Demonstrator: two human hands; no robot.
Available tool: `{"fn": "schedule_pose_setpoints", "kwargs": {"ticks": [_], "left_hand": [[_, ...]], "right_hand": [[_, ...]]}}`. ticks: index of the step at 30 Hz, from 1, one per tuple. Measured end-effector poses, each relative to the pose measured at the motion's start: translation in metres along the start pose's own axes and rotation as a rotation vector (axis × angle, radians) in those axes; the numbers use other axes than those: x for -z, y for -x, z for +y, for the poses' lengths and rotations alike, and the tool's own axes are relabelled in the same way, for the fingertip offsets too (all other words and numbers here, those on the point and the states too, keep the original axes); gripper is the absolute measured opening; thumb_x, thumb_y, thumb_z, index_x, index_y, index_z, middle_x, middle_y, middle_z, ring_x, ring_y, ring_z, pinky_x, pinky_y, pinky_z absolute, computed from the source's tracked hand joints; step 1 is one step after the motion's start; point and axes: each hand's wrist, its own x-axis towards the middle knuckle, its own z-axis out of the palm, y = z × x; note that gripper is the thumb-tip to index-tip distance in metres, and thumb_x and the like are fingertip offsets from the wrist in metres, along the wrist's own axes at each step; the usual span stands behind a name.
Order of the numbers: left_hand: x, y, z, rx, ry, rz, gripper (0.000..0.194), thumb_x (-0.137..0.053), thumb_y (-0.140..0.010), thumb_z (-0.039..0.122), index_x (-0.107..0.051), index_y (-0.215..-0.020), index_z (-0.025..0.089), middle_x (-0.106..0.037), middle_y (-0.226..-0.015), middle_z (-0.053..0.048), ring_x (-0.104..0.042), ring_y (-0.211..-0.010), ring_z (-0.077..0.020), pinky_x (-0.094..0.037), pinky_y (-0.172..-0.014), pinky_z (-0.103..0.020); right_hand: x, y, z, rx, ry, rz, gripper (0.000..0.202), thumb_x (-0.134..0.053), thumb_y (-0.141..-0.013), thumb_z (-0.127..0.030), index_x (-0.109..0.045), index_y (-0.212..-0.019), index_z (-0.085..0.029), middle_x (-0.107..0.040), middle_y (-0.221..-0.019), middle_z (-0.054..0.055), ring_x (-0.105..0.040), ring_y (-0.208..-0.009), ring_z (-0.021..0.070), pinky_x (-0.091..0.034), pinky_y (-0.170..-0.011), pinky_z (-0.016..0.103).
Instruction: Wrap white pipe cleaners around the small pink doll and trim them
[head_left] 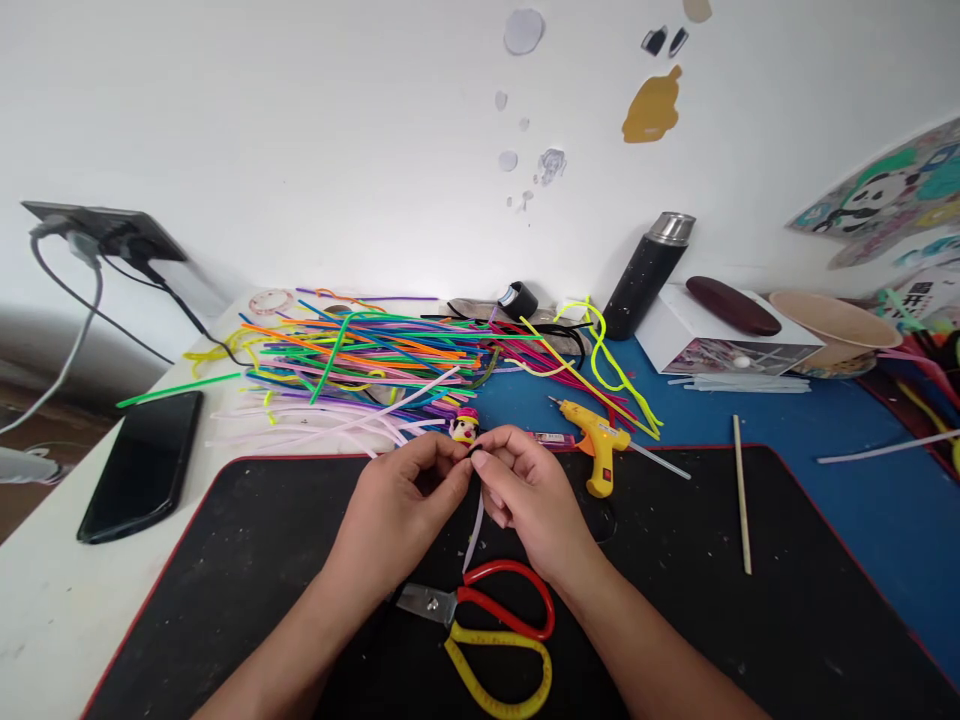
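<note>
My left hand (405, 500) and my right hand (525, 490) meet above the black mat (285, 560). Both pinch a small black piece (474, 451) between thumb and fingertips; its full shape is hidden. Just behind the fingertips is a small figure (465, 425) with a pink and yellow top. A pale strip (474, 535) hangs or lies below my right hand. Nearer to me, between my forearms, lie scissors (457, 604) with one red and one yellow handle. A yellow glue gun (600, 445) lies to the right of my right hand.
Many coloured pipe cleaners (360, 350) are heaped behind the mat. A black phone (142, 465) lies at left. At the back right are a black flask (649, 275), a white box (720, 340) and a beige bowl (832, 325). A thin stick (742, 500) rests on the mat.
</note>
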Motion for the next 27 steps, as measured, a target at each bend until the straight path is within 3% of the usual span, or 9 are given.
{"fn": "schedule_pose_setpoints", "kwargs": {"ticks": [5, 15, 20, 27], "left_hand": [[0.0046, -0.0032, 0.0021, 0.057, 0.102, -0.118, 0.025, -0.066, -0.092, 0.044, -0.075, -0.092, 0.02, -0.074, -0.07, 0.001, -0.068, -0.065, -0.0168, -0.052, -0.066, -0.026], [-0.0022, 0.0001, -0.0009, -0.054, -0.204, 0.076, 0.018, -0.066, -0.09, 0.039, -0.075, -0.087, 0.024, -0.079, -0.075, 0.001, -0.07, -0.065, -0.0165, -0.048, -0.062, -0.025], [-0.0034, 0.0013, -0.001, -0.105, -0.271, 0.093, 0.018, -0.065, -0.093, 0.038, -0.075, -0.087, 0.024, -0.079, -0.076, 0.002, -0.07, -0.064, -0.0157, -0.047, -0.063, -0.025], [-0.0027, 0.0009, -0.0001, -0.055, -0.211, 0.077, 0.019, -0.066, -0.092, 0.04, -0.074, -0.085, 0.024, -0.078, -0.073, 0.003, -0.07, -0.063, -0.0155, -0.047, -0.06, -0.024]], "right_hand": [[0.001, -0.0013, -0.0001, 0.013, 0.006, 0.011, 0.026, -0.079, -0.087, -0.041, -0.062, -0.089, -0.021, -0.047, -0.051, -0.012, -0.038, -0.04, 0.0062, -0.026, -0.042, 0.021], [0.0006, -0.002, 0.0007, -0.009, 0.046, -0.013, 0.029, -0.079, -0.085, -0.043, -0.06, -0.091, -0.021, -0.048, -0.054, -0.012, -0.039, -0.041, 0.0069, -0.026, -0.041, 0.021], [0.0012, -0.0023, 0.0009, 0.002, 0.069, 0.0, 0.027, -0.078, -0.087, -0.042, -0.061, -0.091, -0.021, -0.048, -0.055, -0.012, -0.039, -0.041, 0.0069, -0.027, -0.042, 0.021], [0.0014, -0.001, -0.0011, 0.018, 0.093, -0.007, 0.026, -0.078, -0.087, -0.041, -0.061, -0.089, -0.022, -0.047, -0.055, -0.011, -0.038, -0.042, 0.0075, -0.027, -0.042, 0.022]]}}
